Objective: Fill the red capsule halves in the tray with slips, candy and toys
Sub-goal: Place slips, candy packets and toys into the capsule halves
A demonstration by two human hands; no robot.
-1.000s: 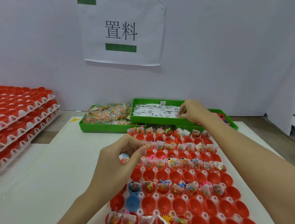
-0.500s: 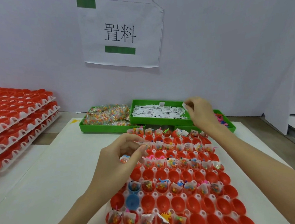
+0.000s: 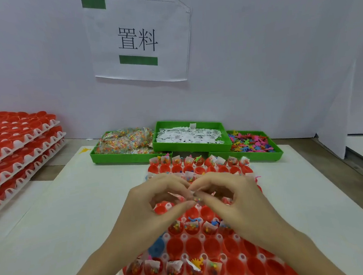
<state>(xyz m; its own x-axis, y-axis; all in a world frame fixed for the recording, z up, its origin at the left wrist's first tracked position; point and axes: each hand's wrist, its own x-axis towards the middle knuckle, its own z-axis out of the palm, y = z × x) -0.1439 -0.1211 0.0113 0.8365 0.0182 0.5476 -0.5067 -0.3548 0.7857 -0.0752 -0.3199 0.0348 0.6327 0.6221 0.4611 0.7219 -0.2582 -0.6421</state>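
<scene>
Both hands, the left hand (image 3: 151, 207) and the right hand (image 3: 235, 198), cover the tray's (image 3: 184, 237) middle cups; what their meeting fingertips pinch is too small to tell. The tray's near rows and both forearms run off the bottom edge.

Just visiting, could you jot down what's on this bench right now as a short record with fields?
Hands: left hand and right hand meet over the tray, pinching a small candy packet
Tray: red capsule halves, some filled, some empty
Supplies: green bins of candy, slips, toys
Left side: stacked red trays
</scene>
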